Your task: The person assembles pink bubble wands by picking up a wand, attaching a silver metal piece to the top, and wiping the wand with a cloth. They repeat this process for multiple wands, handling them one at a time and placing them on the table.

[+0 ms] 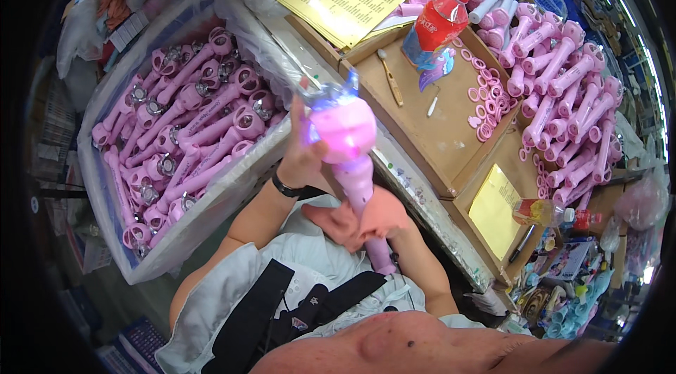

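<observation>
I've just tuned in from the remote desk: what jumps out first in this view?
The glowing pink toy wand at centre, held up by the left hand at its lit head and by the right hand, under a pink cloth, lower on its handle. Left of it, a plastic-lined bin full of matching pink wands; at upper right, more pink handles heaped on the wooden bench.

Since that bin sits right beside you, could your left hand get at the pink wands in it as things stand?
Probably not right away: the left hand grips the head of a lit pink wand. The open bin of pink wands lies just beside it, uncovered.
</observation>
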